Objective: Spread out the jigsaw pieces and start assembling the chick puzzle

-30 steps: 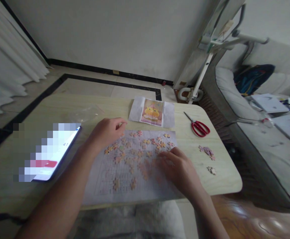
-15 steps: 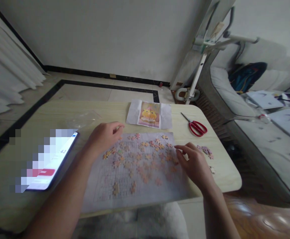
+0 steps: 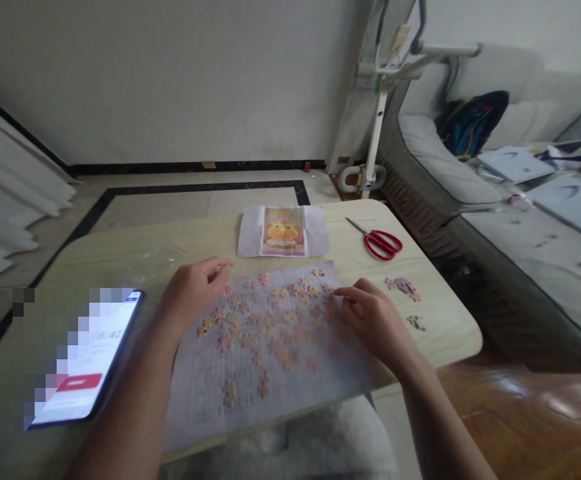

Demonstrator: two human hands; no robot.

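Note:
A pale gridded sheet lies on the table in front of me, strewn with several small orange and pink puzzle pieces. My left hand rests at the sheet's upper left corner, fingers curled and thumb against forefinger; whether a piece sits between them is hidden. My right hand lies palm down on the sheet's right edge, its bent fingertips touching loose pieces there. Beyond the sheet lies a reference picture of a yellow cartoon figure on white paper.
Red-handled scissors lie at the far right of the light wooden table. Two small clusters of pieces sit near the right edge. A lit phone lies at the left. A grey sofa stands to the right.
My right hand slid from the sheet's middle out to its right edge, then slightly back left onto the pieces. My left hand stayed at the upper left corner. My head turned right.

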